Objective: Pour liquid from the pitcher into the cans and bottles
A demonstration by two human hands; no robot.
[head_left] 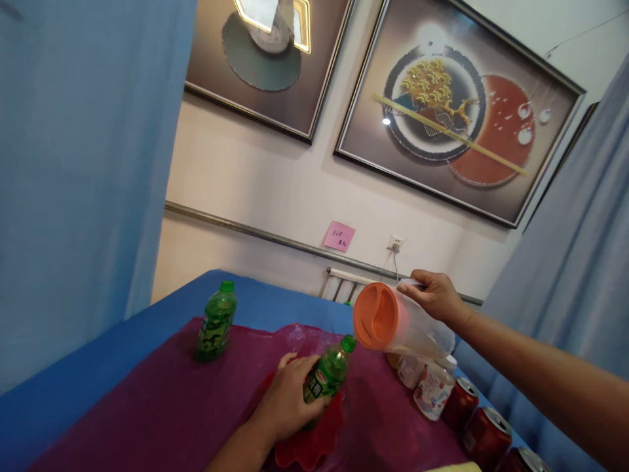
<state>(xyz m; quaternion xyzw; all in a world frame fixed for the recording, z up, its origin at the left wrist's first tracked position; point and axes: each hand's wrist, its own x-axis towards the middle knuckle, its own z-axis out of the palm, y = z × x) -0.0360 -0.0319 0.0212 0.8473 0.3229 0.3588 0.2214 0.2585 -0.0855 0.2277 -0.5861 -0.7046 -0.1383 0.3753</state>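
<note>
My left hand (287,400) is wrapped round a green plastic bottle (330,373), which leans a little to the right above a red scalloped basin (314,446). The bottle's neck is green, and whether a cap sits on it I cannot tell. My right hand (432,295) grips the handle of a clear plastic pitcher (417,328) with an orange lid (376,316). The pitcher is tipped on its side, its lid facing left, close to the bottle's neck. No stream of liquid can be made out between them.
Another green bottle (216,321) stands upright at the left on the purple sheet (162,393). Along the right are a white-labelled bottle (435,390), another partly behind the pitcher, and several red cans (486,436). Blue curtains (88,164) hang on both sides.
</note>
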